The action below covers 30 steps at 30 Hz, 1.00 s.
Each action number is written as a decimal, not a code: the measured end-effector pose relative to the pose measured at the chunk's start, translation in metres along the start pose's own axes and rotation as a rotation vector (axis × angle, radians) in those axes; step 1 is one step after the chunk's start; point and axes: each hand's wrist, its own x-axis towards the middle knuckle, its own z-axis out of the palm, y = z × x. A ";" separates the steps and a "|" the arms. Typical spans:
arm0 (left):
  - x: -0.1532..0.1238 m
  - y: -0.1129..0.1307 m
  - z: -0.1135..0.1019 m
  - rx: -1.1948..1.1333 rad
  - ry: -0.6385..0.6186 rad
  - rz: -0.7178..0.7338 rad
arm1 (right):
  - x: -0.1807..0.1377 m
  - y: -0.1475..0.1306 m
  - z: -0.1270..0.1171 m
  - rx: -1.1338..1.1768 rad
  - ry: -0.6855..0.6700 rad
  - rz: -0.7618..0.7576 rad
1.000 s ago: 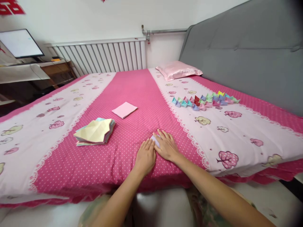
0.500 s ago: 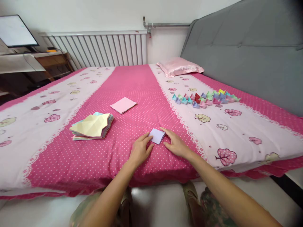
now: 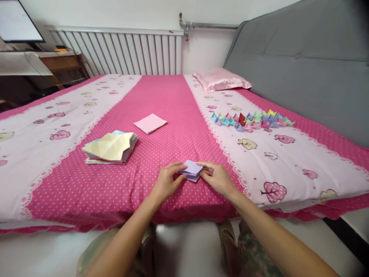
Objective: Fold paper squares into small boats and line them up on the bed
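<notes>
A small folded sheet of lavender paper (image 3: pixel 192 167) sits low over the bed's near edge, its layers parted at the front. My left hand (image 3: pixel 168 179) pinches its left corner between thumb and fingers. On the opposite corner, my right hand (image 3: pixel 216 177) grips the paper the same way. To the left lies a stack of creased paper (image 3: pixel 111 147), pale yellow on top with other colours beneath. A flat pile of pink square paper (image 3: pixel 150 123) rests farther back, beyond the hands.
Rows of small folded paper figures (image 3: pixel 253 120) in several colours stand on the right of the pink patterned bedspread (image 3: pixel 161 102). A pink pillow (image 3: pixel 221 79) lies at the back, beside a grey padded headboard (image 3: pixel 305 57). A radiator (image 3: pixel 121 52) and a monitor (image 3: pixel 20 23) are behind.
The lavender paper lay flat with my fingers at its sides. Now both hands pinch its corners, and its layers have come apart. The view has shifted slightly.
</notes>
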 end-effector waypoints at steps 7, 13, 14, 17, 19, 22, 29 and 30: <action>-0.026 -0.004 0.001 0.159 -0.074 0.175 | -0.028 -0.005 -0.006 -0.443 -0.022 -0.196; -0.021 0.003 -0.003 0.153 -0.087 0.179 | -0.022 -0.013 -0.010 -0.542 -0.094 -0.354; -0.020 0.004 -0.004 0.148 -0.088 0.172 | -0.021 -0.014 -0.010 -0.535 -0.094 -0.357; -0.018 0.005 -0.003 0.145 -0.085 0.160 | -0.018 -0.015 -0.011 -0.520 -0.087 -0.330; -0.018 0.004 -0.001 0.138 -0.081 0.142 | -0.017 -0.014 -0.011 -0.515 -0.080 -0.308; -0.017 0.002 0.000 0.121 -0.084 0.122 | -0.016 -0.012 -0.013 -0.508 -0.064 -0.272; -0.018 0.000 0.000 0.108 -0.075 0.105 | -0.016 -0.011 -0.016 -0.531 -0.066 -0.225; -0.018 0.000 0.000 0.109 -0.074 0.104 | -0.016 -0.011 -0.016 -0.532 -0.066 -0.221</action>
